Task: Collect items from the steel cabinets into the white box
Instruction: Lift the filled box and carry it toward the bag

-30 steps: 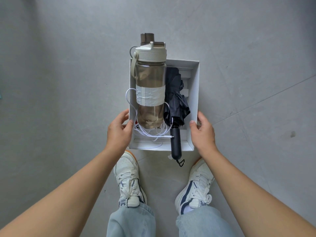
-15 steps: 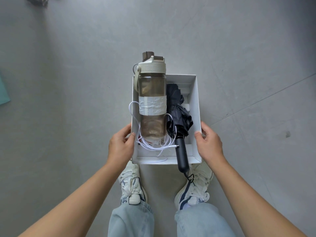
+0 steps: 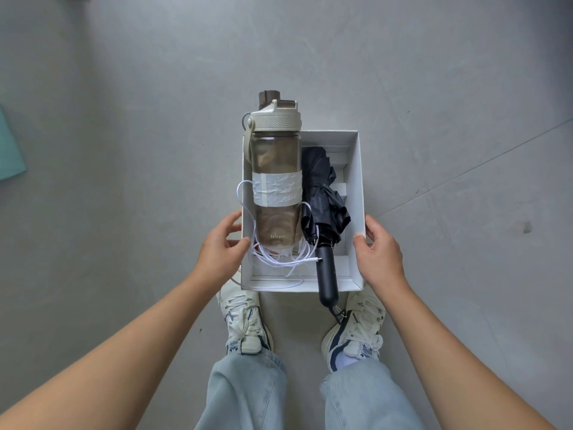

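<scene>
1. Both hands flank the white box (image 3: 356,193). Left hand (image 3: 221,252) against its left wall, thumb at the rim, fingers loosely spread. Right hand (image 3: 379,252) at its right wall, thumb on the rim. Neither looks clamped tight; grip is easing compared with a second ago.
2. Box now sits lower and nearer the shoes (image 3: 245,324) than a second ago, near edge over the toes. Probably resting on the floor (image 3: 124,119), though contact cannot be confirmed.
3. Inside the box: water bottle (image 3: 276,169) along the left wall, cap overhanging the far edge; black umbrella (image 3: 322,197) right of it, handle overhanging the near edge; white cable (image 3: 279,259) coiled at the near end.
4. Reading: box being set down, loaded. No cabinets in view.
</scene>
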The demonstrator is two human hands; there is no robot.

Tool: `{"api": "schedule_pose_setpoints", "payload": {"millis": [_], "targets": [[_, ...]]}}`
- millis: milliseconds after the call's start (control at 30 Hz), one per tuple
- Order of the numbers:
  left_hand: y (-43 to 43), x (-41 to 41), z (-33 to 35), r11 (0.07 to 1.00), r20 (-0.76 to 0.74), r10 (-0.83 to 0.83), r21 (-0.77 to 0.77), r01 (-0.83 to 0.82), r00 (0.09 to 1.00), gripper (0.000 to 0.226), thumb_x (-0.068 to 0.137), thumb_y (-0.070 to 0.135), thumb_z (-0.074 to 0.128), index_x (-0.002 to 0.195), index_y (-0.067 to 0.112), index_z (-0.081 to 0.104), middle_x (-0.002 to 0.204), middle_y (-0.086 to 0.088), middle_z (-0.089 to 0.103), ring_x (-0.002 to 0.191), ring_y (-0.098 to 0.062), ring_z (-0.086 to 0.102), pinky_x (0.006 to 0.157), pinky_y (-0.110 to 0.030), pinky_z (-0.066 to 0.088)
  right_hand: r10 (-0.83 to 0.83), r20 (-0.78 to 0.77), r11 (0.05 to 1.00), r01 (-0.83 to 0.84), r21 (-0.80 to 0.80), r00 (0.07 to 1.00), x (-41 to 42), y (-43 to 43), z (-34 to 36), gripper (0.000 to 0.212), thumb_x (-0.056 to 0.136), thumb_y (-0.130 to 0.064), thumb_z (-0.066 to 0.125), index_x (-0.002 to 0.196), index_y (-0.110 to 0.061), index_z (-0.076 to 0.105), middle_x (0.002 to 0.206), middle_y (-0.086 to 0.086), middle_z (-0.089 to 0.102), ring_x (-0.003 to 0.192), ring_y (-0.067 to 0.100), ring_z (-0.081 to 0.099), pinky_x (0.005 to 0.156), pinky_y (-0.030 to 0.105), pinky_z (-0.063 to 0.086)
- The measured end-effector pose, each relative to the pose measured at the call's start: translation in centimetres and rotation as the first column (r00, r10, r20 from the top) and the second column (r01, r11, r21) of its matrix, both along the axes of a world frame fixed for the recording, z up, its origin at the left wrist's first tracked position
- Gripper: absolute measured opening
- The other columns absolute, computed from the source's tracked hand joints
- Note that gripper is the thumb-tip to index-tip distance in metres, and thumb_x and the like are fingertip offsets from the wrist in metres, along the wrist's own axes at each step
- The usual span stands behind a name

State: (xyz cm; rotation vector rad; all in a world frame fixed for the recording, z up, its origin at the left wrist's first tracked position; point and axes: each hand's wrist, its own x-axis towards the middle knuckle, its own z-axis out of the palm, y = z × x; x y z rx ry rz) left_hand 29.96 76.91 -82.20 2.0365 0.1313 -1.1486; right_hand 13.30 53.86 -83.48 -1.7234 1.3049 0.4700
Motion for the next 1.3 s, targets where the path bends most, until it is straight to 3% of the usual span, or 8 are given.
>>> {"api": "schedule_pose_setpoints", "payload": {"millis": [167,300,533,733,867,1000,1133,1300], "targets": [[-0.1,-0.3,-0.5,0.999,0.073,0.006,0.044,-0.009,0.997,0.050,0.091,0.012,0.063,0.136,0.034,0.053,0.129,0.007,0.064,0.086,-0.014,0.073,0.078,-0.039,0.059,0.011,0.034,0.999,-0.012,0.030,0.999,0.2,0.0,0.8,0.061,0.088,-0.042,0.042,0.149,-0.039,0.042,0.144,-0.010,0.060,0.124,0.016,0.062,0.106,0.046,0.050],[0.0,-0.2,-0.5,0.999,0.141,0.042,0.018,-0.045,0.989,0.043,0.091,0.011,0.061,0.131,0.029,0.062,0.120,0.010,0.069,0.111,-0.005,0.064,0.087,-0.034,0.056,-0.001,0.074,0.999,-0.002,0.049,0.997,0.0,-0.2,0.9,0.063,0.088,-0.039,0.047,0.150,-0.038,0.042,0.146,-0.011,0.058,0.122,0.009,0.063,0.108,0.044,0.049],[-0.2,0.4,1.8,0.990,0.058,0.142,-0.024,-0.141,0.988,0.059,0.091,0.005,0.061,0.093,0.064,0.065,0.107,0.014,0.073,0.086,-0.011,0.068,0.078,-0.035,0.054,-0.070,0.129,0.988,0.051,0.148,0.989,-0.8,-0.5,1.6,0.068,0.084,-0.034,0.051,0.151,-0.029,0.046,0.148,-0.009,0.057,0.135,0.008,0.054,0.115,0.044,0.044],[0.9,-0.6,6.0,0.983,0.115,0.175,-0.076,-0.167,0.978,0.050,0.093,0.006,0.063,0.111,0.053,0.065,0.115,0.008,0.072,0.108,-0.017,0.069,0.092,-0.046,0.056,-0.081,0.194,0.987,0.052,0.152,0.978,-1.6,0.3,5.4,0.061,0.091,-0.026,0.054,0.151,-0.029,0.046,0.146,-0.011,0.058,0.134,0.005,0.054,0.116,0.043,0.043],[1.0,-0.9,11.1,0.988,0.170,0.145,-0.087,-0.131,0.975,0.044,0.094,0.010,0.064,0.130,0.036,0.062,0.122,0.007,0.069,0.101,0.001,0.068,0.096,-0.037,0.054,-0.038,0.256,0.994,0.011,0.107,0.966,-1.0,0.4,10.6,0.057,0.097,-0.018,0.054,0.152,-0.030,0.046,0.148,-0.013,0.056,0.136,0.003,0.051,0.116,0.042,0.043],[0.6,-0.8,18.7,0.981,0.208,0.178,-0.120,-0.155,0.962,0.044,0.094,0.012,0.065,0.133,0.031,0.062,0.126,0.008,0.068,0.113,-0.003,0.064,0.100,-0.037,0.051,-0.008,0.308,0.998,-0.010,0.058,0.951,0.6,-0.3,18.0,0.055,0.100,-0.013,0.055,0.151,-0.031,0.047,0.148,-0.019,0.052,0.136,-0.002,0.049,0.116,0.038,0.043],[-0.1,-0.3,28.3,0.960,0.247,0.239,-0.205,-0.190,0.939,0.043,0.094,0.005,0.062,0.132,0.025,0.062,0.123,0.009,0.069,0.103,0.000,0.068,0.091,-0.024,0.054,0.044,0.362,0.999,-0.047,-0.002,0.931,2.3,-1.1,27.3,0.054,0.100,-0.012,0.058,0.149,-0.032,0.049,0.115,-0.047,0.055,0.125,0.019,0.060,0.100,0.039,0.052],[-0.1,1.1,42.3,0.946,0.362,0.259,-0.282,-0.160,0.896,0.044,0.092,0.001,0.062,0.129,0.025,0.063,0.111,0.024,0.068,0.076,0.014,0.061,0.068,-0.008,0.049,0.091,0.482,0.995,-0.095,-0.015,0.871,3.8,-1.5,40.7,0.054,0.101,-0.013,0.056,0.152,-0.029,0.047,0.144,-0.022,0.056,0.135,-0.004,0.050,0.115,0.035,0.044]]}}
